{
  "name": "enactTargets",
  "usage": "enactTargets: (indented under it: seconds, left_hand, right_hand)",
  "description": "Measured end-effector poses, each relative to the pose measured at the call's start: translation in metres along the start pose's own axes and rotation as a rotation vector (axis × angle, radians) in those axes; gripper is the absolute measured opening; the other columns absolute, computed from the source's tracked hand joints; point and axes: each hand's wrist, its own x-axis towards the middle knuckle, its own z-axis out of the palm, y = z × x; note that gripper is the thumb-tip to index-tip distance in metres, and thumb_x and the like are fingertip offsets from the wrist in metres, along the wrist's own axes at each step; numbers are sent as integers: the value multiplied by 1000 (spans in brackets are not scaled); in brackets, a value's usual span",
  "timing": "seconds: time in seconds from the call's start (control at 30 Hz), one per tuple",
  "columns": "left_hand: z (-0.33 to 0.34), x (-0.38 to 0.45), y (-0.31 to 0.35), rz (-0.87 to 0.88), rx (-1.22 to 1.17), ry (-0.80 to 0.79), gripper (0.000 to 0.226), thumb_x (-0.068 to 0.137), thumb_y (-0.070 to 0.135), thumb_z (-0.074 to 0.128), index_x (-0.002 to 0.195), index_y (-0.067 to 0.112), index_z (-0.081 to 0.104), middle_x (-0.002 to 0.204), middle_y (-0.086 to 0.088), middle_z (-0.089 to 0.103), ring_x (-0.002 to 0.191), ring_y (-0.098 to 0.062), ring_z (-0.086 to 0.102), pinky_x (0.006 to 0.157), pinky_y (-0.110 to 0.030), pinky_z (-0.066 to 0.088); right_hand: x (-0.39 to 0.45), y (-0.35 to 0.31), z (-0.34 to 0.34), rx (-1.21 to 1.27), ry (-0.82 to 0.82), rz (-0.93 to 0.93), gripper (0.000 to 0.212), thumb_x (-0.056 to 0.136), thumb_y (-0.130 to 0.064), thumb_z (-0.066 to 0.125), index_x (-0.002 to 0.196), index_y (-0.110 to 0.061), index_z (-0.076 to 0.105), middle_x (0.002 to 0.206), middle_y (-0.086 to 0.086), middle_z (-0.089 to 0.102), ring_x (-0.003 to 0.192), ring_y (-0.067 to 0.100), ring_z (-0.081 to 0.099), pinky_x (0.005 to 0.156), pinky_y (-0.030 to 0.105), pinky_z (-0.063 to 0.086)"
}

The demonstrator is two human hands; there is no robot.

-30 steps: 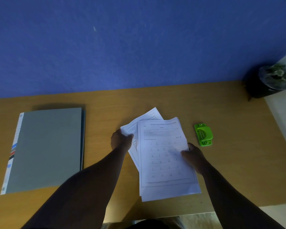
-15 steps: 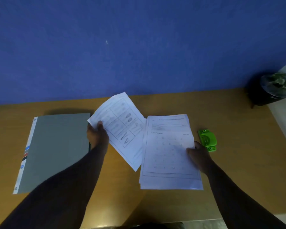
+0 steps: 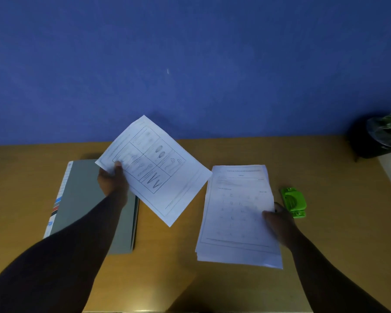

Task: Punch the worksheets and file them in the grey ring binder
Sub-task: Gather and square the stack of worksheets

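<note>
My left hand (image 3: 113, 180) pinches the corner of one worksheet (image 3: 154, 168) with a grid of drawings and holds it tilted in the air, above the right edge of the closed grey ring binder (image 3: 86, 199). My right hand (image 3: 278, 219) grips the right edge of a stack of worksheets (image 3: 237, 213) lying on the wooden desk (image 3: 339, 211). A small green hole punch (image 3: 294, 201) sits just right of the stack, close to my right hand.
A dark pot with a plant (image 3: 379, 138) stands at the desk's far right corner. A blue wall (image 3: 190, 64) rises behind the desk. The desk's right edge runs past the pot toward me.
My left hand has pulled one worksheet off the stack, lifted it and carried it left over the binder. My right hand has stayed on the stack's right edge.
</note>
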Motion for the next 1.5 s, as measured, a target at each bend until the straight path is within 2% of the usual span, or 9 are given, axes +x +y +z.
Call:
enactTargets:
  seconds: [0.13,0.33,0.53,0.83,1.07,1.13,1.3,1.43,1.5]
  left_hand:
    - [3,-11,1,10,12,-127,36,97,23,61,125,1,61,118,-8,66,101,-19,63,82,-28,49]
    - [20,-32,6,10,68,-340,32,95,26,65,119,5,65,105,-4,68,89,-15,65,64,-16,48]
    - [43,-58,12,74,127,-449,17,92,24,70,104,14,67,92,2,69,74,1,62,61,-15,50]
    - [59,-79,14,1,143,-587,55,78,51,77,118,16,62,109,6,70,95,-13,69,76,-28,59]
    - [47,-96,11,-238,61,-916,23,94,30,65,114,19,66,107,-1,74,94,-23,72,74,-34,60]
    - [47,-100,8,-251,50,-910,20,91,21,69,111,17,68,104,-1,75,93,-22,72,70,-32,60]
    - [52,-105,4,-233,6,-862,31,85,20,76,115,11,69,108,-5,75,98,-26,72,87,-46,59]
    - [55,-110,6,-209,-34,-830,33,85,22,76,116,12,68,110,-4,75,98,-24,73,84,-41,60]
    - [56,-112,9,-192,-38,-830,32,86,21,76,116,13,67,110,-3,74,97,-22,73,80,-35,61]
  right_hand:
    - [-6,-17,8,29,-69,-46,18,88,-3,56,95,-16,65,83,3,64,68,14,56,56,24,42]
    - [-4,-33,19,66,-158,-48,24,87,-12,61,109,-19,69,100,3,72,93,25,68,87,43,56]
    - [-7,-50,24,181,-272,-25,24,90,-9,61,109,-19,70,106,6,74,99,29,69,94,51,53]
    - [-21,-61,26,298,-369,4,26,88,0,61,112,-9,69,104,13,74,98,33,70,90,50,55]
    - [-21,-57,23,331,-358,54,28,92,-1,54,113,-13,67,104,13,74,101,37,68,93,57,52]
    - [-23,-58,24,353,-341,64,25,92,-5,54,110,-14,69,104,13,74,102,37,68,93,56,52]
    - [-29,-61,25,456,-283,93,23,96,-27,56,110,-15,71,103,8,75,97,29,69,85,43,55]
    - [-31,-65,25,467,-347,113,36,94,-47,55,108,-16,68,106,3,73,100,25,68,94,47,52]
    - [-31,-65,26,408,-374,67,31,90,-42,64,110,-19,68,107,2,73,99,23,70,94,45,52]
